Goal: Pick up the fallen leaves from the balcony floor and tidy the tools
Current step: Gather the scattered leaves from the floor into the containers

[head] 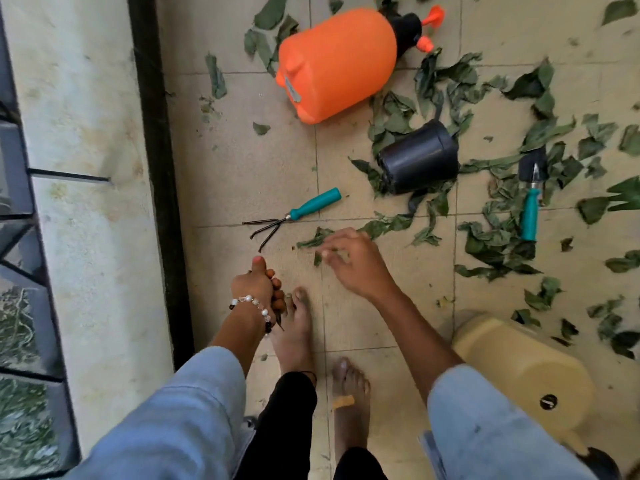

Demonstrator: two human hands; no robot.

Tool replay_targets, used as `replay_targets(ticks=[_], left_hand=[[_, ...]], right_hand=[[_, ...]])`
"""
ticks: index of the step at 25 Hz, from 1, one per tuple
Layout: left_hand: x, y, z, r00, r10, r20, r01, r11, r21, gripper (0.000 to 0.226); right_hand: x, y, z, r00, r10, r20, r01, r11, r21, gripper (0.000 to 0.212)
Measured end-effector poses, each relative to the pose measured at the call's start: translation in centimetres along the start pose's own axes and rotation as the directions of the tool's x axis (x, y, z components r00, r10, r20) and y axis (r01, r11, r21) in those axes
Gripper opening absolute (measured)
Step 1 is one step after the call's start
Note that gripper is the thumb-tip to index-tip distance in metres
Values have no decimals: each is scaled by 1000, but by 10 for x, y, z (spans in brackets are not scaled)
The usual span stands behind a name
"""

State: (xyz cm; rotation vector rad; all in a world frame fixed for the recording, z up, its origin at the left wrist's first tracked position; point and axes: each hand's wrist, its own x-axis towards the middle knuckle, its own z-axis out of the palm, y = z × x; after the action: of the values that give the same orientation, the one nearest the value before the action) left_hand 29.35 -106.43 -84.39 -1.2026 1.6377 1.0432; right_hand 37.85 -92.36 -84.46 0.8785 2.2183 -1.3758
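Dry green leaves lie scattered over the tiled balcony floor, thickest at the right. My left hand, with a bead bracelet, grips a bunch of dark leaves above my left foot. My right hand hovers low over the floor and pinches a small leaf with its fingertips. A hand rake with a teal handle lies just beyond my hands. A teal-handled trowel lies among the leaves at the right.
An orange pressure sprayer lies on its side at the top. A black plastic pot lies tipped over on leaves. A beige container lies at the lower right. A low wall with a dark edge and railing runs along the left.
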Motion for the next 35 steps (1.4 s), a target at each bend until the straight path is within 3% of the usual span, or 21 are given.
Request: replay_targets(ticks=[2, 5, 9, 11, 13, 15, 17, 19, 20, 22, 23, 24, 26, 28, 29, 30, 31, 32, 33, 34, 35], left_hand=[[5, 2, 0, 999, 30, 22, -32, 996, 83, 48], [13, -4, 8, 995, 73, 71, -86, 977, 196, 50], [36, -8, 18, 975, 153, 163, -194, 941, 278, 49], [41, -10, 19, 964, 182, 194, -233, 931, 280, 45], [37, -13, 20, 962, 189, 199, -239, 933, 268, 43], [27, -16, 27, 962, 149, 229, -195, 962, 190, 43], [16, -17, 38, 974, 116, 197, -139, 984, 109, 41], [14, -17, 43, 984, 127, 123, -139, 986, 91, 34], [14, -16, 44, 985, 133, 109, -144, 984, 101, 32], [17, -11, 45, 986, 126, 108, -142, 977, 158, 33], [20, -9, 46, 987, 120, 108, -140, 971, 195, 34], [22, -8, 49, 987, 118, 109, -140, 964, 225, 36], [25, -8, 55, 988, 117, 97, -139, 955, 263, 42], [25, -10, 61, 990, 110, 84, -130, 950, 282, 49], [25, -11, 63, 991, 109, 80, -127, 952, 279, 51], [24, -11, 65, 991, 108, 76, -124, 954, 272, 52], [23, -10, 66, 992, 103, 75, -119, 957, 264, 51], [19, -8, 68, 992, 91, 89, -111, 962, 249, 50], [14, -6, 71, 990, 80, 119, -104, 971, 215, 48], [8, -5, 76, 984, 70, 162, -97, 981, 169, 45], [2, -5, 81, 977, 65, 203, -92, 988, 127, 42]], right_hand=[[28, 18, 10, 996, -3, -93, -27, 946, -324, 28], [56, 34, 43, 999, -8, 54, 37, 814, -579, 58], [68, 54, 71, 989, -130, 66, 137, 675, -725, 40], [69, 59, 70, 992, -121, -27, 87, 834, -545, 31], [55, 47, 62, 957, 82, -277, -115, 988, -104, 23], [30, 21, 57, 942, 160, -294, -104, 975, 197, 19], [0, 5, 46, 994, -58, -89, 68, 991, 115, 18], [-6, 20, 26, 974, -163, 160, 162, 987, 17, 23], [-1, 33, 9, 981, -123, 150, 117, 992, 48, 22], [18, 61, -11, 985, 114, -133, -79, 967, 242, 20], [28, 71, -13, 951, 184, -249, -147, 976, 160, 25], [37, 79, -8, 948, 183, -261, -196, 980, -24, 36], [50, 92, 10, 977, 171, -127, -207, 905, -371, 52], [56, 101, 21, 991, 93, -100, -133, 809, -572, 42], [58, 103, 21, 989, 76, -128, -136, 808, -573, 35], [59, 101, 19, 980, 77, -183, -152, 885, -440, 31], [57, 95, 17, 961, 154, -231, -197, 964, -176, 27], [49, 83, 13, 934, 285, -215, -246, 951, 187, 25], [39, 68, 7, 918, 373, -131, -246, 798, 551, 27], [24, 51, 3, 916, 397, -62, -224, 633, 741, 27], [10, 37, 4, 926, 372, -59, -184, 583, 791, 24]])
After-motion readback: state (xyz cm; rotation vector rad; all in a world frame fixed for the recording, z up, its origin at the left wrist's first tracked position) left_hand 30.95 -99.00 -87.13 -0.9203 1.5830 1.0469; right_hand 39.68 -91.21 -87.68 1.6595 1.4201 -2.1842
